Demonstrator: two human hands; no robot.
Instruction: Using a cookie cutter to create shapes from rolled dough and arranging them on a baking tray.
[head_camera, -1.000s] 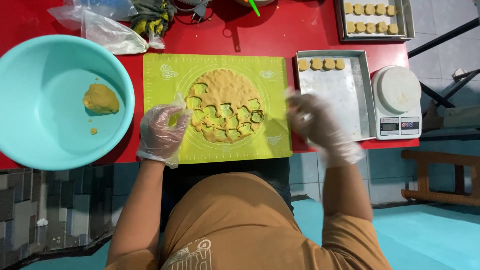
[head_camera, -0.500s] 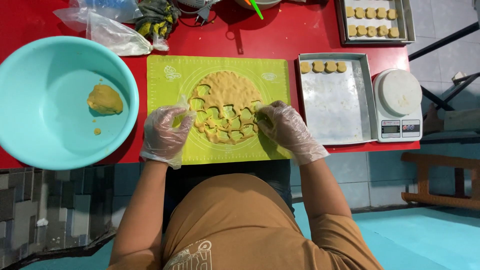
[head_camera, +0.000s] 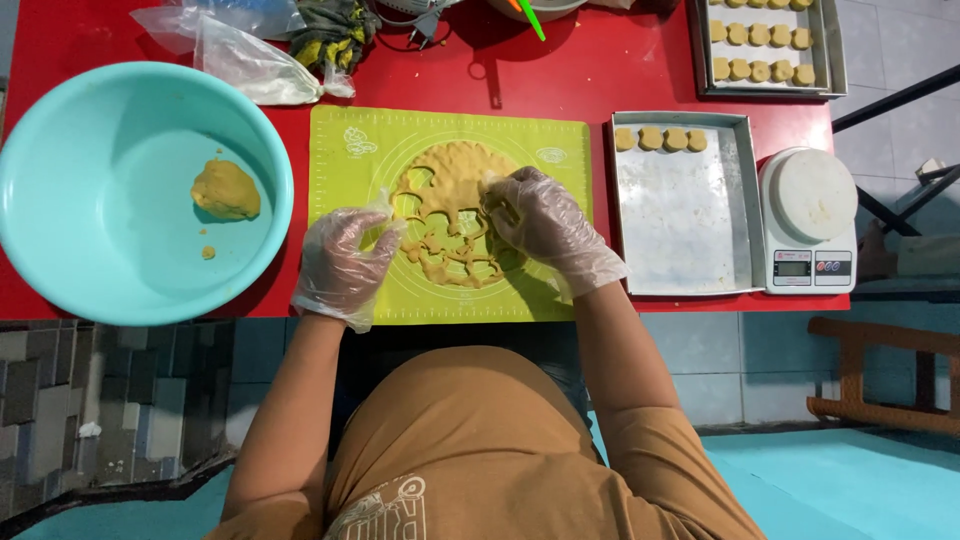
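Observation:
A rolled sheet of tan dough (head_camera: 450, 175) full of cut-out holes lies on a green silicone mat (head_camera: 340, 150). My right hand (head_camera: 545, 222), in a clear plastic glove, rests on the dough's right side with fingers pinching at a piece of it. My left hand (head_camera: 345, 262), also gloved, sits at the dough's left edge, fingers curled and touching the dough. Whether either hand holds a cutter is hidden by the gloves.
A large turquoise bowl (head_camera: 90, 290) at the left holds a lump of dough (head_camera: 226, 189). A metal tray (head_camera: 690, 220) with several cut cookies (head_camera: 660, 139) lies right of the mat, a white kitchen scale (head_camera: 810, 215) beyond it. Another cookie tray (head_camera: 765, 45) and plastic bags (head_camera: 240, 50) sit at the back.
My right hand came back from the tray side onto the dough sheet and shifted up along its right part. My left hand stayed at the dough's left edge.

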